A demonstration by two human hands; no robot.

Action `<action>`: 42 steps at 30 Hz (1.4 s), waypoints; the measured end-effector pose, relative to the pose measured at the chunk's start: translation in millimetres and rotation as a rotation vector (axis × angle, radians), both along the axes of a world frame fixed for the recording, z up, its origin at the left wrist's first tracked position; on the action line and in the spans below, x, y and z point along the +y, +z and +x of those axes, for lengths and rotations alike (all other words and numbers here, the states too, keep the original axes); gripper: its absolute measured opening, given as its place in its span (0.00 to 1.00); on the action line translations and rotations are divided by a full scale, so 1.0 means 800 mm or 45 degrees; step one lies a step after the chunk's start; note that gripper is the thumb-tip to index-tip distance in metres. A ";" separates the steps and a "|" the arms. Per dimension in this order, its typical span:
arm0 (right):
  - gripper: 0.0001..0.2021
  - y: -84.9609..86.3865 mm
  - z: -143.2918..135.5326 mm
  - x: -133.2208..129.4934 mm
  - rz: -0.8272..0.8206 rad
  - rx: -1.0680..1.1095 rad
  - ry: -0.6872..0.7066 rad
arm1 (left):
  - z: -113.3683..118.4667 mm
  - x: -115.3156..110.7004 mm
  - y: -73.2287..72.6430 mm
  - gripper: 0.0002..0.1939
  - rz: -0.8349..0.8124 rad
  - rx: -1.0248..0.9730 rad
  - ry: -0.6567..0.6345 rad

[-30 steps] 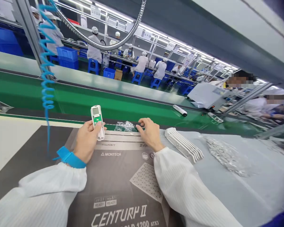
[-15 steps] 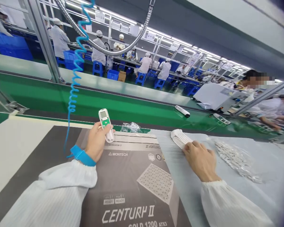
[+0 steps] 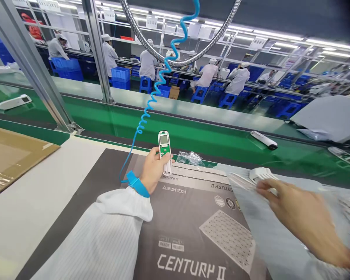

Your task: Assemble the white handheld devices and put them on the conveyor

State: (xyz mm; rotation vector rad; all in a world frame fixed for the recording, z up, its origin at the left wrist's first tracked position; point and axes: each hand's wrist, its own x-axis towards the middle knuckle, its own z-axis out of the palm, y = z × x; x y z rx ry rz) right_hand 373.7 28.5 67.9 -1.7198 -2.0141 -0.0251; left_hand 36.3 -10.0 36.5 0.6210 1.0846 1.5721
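My left hand, with a blue wrist strap on it, is closed round a slim white handheld device. Its front is uncovered: a small screen and a green circuit board show, and my thumb lies across the lower part. On the right, my right hand is smeared by motion, its fingers pinched on a long thin white plastic piece that points left. Just behind those fingers lies a stack of white plastic pieces, partly hidden by the hand.
A printed grey carton sheet covers the bench before me. Clear plastic scraps lie at its far edge. Beyond runs a green belt with a white device on it. A coiled blue cord hangs down ahead.
My view has turned left, so things sit further right. A thin white piece now shows apart from the stack, at my right fingers. My left hand keeps hold of the device.
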 end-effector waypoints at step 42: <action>0.25 -0.051 -0.199 0.000 -1.071 2.377 0.467 | 0.049 -0.026 -0.008 0.30 0.123 1.976 -0.507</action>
